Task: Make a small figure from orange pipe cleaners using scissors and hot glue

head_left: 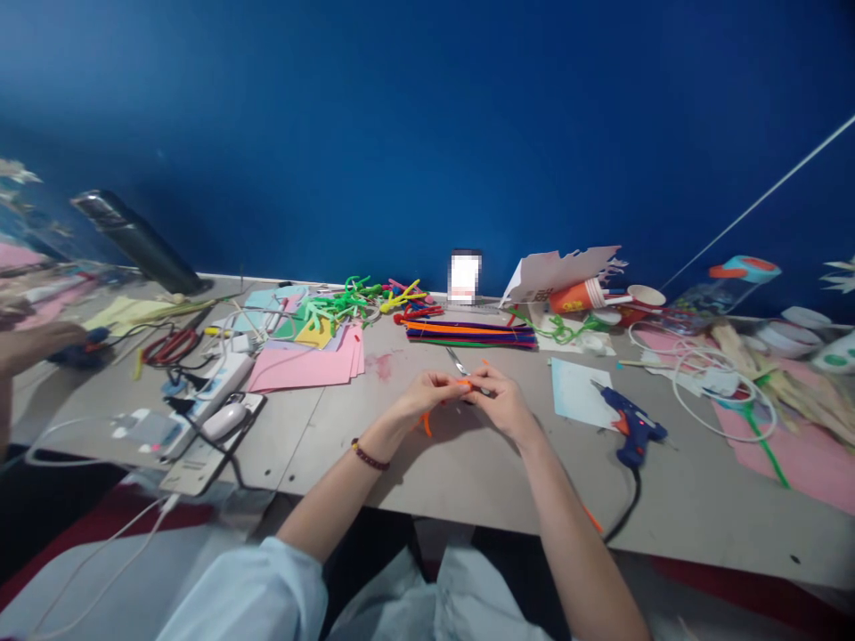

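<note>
Both my hands meet above the middle of the table. My left hand (431, 398) pinches an orange pipe cleaner (426, 425), whose loose end curls down below the fingers. The fingers of my right hand (500, 405) close on the same orange pipe cleaner, and a short piece of it pokes up near the fingertips. A pair of scissors (456, 360) shows just behind my hands, its blades pointing away from me; whether it lies on the table or touches my right hand I cannot tell. Beyond sits a bundle of coloured pipe cleaners (471, 335).
A blue glue gun (638, 434) lies right, near light-blue paper (575, 392). Pink sheets (307, 367), green pipe-cleaner shapes (340, 304) and a power strip (208, 401) are left. A phone (466, 278) leans against the wall. Another person's hand (40, 347) is at far left.
</note>
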The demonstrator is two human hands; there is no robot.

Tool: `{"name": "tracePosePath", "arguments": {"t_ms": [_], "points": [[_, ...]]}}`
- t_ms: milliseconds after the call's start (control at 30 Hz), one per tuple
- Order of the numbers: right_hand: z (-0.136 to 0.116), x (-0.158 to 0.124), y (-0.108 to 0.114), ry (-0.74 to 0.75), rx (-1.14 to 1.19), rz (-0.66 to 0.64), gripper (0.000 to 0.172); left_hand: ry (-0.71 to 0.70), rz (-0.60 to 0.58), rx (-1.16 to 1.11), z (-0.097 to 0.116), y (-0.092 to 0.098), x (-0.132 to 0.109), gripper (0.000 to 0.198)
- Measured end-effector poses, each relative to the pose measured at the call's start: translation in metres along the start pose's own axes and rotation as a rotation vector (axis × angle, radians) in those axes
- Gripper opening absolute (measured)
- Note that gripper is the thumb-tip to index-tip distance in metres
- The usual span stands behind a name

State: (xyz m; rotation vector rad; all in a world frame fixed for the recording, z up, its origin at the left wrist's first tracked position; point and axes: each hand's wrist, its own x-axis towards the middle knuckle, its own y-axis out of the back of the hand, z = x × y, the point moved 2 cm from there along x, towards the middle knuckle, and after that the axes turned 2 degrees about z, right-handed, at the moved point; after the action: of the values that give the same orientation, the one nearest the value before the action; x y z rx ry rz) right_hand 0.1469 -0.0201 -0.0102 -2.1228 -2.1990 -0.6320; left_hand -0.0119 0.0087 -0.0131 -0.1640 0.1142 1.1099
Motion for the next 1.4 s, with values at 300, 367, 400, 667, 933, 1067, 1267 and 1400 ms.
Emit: {"name": "tracePosePath", "arguments": {"t_ms": [300, 367, 400, 667, 933, 1067, 1267, 1400], "points": [[-0.005, 0.000, -0.002, 0.049, 0.001, -0.005, 0.014, 0.079, -0.034, -0.106, -0.006, 0.000, 0.002, 0.032], [-0.006, 0.000, -0.002, 0.045, -0.002, 0.008, 0.014, 0.086, -0.047, -0.114, -0.006, 0.000, 0.002, 0.031], [-0.006, 0.000, -0.001, 0.044, -0.007, 0.017, 0.013, 0.089, -0.057, -0.118, -0.005, 0.000, 0.001, 0.031], [-0.004, 0.001, 0.001, 0.061, -0.078, 0.001, 0.019, 0.091, -0.072, -0.076, 0.006, 0.002, -0.003, 0.034], [-0.004, -0.001, 0.000, 0.120, -0.211, -0.050, 0.020, 0.077, 0.005, -0.006, 0.008, 0.002, -0.006, 0.033], [-0.003, -0.002, 0.001, 0.214, -0.240, -0.047, 0.020, 0.087, 0.001, -0.017, 0.012, -0.001, -0.008, 0.033], [-0.003, -0.003, 0.000, 0.277, -0.244, -0.033, 0.019, 0.108, -0.082, -0.069, 0.006, 0.000, -0.005, 0.032], [-0.004, -0.003, -0.001, 0.287, -0.258, -0.037, 0.019, 0.154, -0.088, -0.130, 0.000, 0.000, -0.002, 0.029]]}}
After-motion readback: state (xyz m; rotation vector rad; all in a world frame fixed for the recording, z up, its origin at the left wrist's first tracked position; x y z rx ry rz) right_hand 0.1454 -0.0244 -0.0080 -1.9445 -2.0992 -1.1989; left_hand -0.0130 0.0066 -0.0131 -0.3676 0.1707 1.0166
